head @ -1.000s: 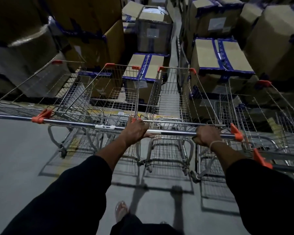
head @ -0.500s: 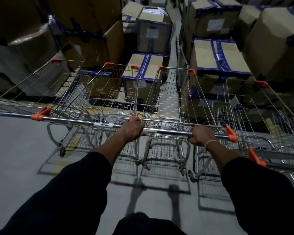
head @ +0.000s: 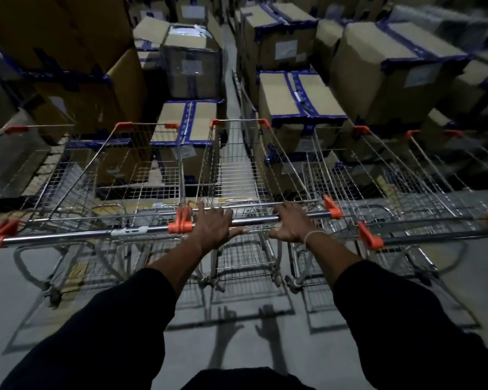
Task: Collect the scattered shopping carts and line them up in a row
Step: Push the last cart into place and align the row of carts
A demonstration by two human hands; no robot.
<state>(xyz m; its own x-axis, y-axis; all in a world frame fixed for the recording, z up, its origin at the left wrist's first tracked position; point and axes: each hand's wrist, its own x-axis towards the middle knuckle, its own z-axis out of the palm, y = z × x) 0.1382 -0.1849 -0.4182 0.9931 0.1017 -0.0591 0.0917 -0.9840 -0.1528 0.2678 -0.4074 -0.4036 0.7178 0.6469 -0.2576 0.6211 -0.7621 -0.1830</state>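
While both hands rest on the middle shopping cart's handle bar (head: 254, 220), the left hand (head: 212, 227) and right hand (head: 292, 223) lie with loose, half-open grip, neighbouring carts just beside.

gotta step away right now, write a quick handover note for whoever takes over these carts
Left hand: lies over the middle cart's handle bar, index finger straight, grip looks loose.
Right hand: on the same bar, fingers partly lifted, grip also looks loose.
Carts: the middle cart stands between the left cart and the right cart, all side by side facing the taped cardboard boxes. Another basket edge shows at each side of the frame.
Done: these carts stand in a row, handles roughly level.
Left: nudge the middle cart flush, let go, then look for stray carts outside this view.
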